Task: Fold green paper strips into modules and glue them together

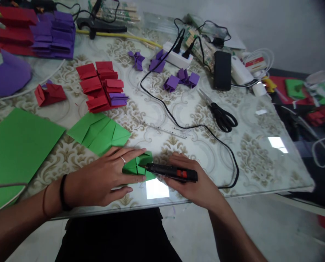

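Observation:
My left hand [105, 176] lies flat with fingers spread, pressing a small folded green paper piece [141, 160] against the table near its front edge. My right hand [191, 182] grips a black hot glue gun [173, 171] with red markings. Its thin nozzle points left and meets the green piece, between the fingers of my left hand. Just beyond my left hand lies a creased green paper [99, 131]. A larger flat green sheet [12, 149] is at the left.
A black cord [176, 122] winds across the table near a white power strip [176, 56]. Scissors [222, 116], a clear ruler [165, 130], folded red paper blocks [97, 87], purple pieces [157, 65] and a black phone-like slab [222, 71] lie beyond my hands.

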The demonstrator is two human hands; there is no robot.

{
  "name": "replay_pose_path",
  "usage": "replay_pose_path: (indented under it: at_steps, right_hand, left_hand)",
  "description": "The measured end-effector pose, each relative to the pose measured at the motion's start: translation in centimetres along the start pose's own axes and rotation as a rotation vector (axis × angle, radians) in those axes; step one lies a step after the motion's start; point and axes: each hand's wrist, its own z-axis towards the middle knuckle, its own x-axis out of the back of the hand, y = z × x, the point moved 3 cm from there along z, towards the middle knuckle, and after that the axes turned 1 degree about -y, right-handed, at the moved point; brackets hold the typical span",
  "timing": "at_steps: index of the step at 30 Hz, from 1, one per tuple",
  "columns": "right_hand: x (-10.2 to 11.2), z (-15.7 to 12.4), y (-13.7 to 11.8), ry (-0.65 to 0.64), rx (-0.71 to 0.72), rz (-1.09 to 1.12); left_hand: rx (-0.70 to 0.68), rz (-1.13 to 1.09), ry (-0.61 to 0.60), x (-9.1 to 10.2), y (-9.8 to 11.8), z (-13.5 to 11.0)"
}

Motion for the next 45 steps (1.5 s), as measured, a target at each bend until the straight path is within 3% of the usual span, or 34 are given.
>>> replay_pose_path:
  at_steps: [24,45]
  right_hand:
    - [0.9,-0.4,0.2,0.063,-0.044,-0.037]
    - [1.2,-0.6,0.6,0.162,-0.195,-0.1]
  left_hand:
    - [0.005,-0.002,0.002,0.0,0.0,0.0]
    - [0.025,-0.022,-0.021,0.3,0.1,0.2]
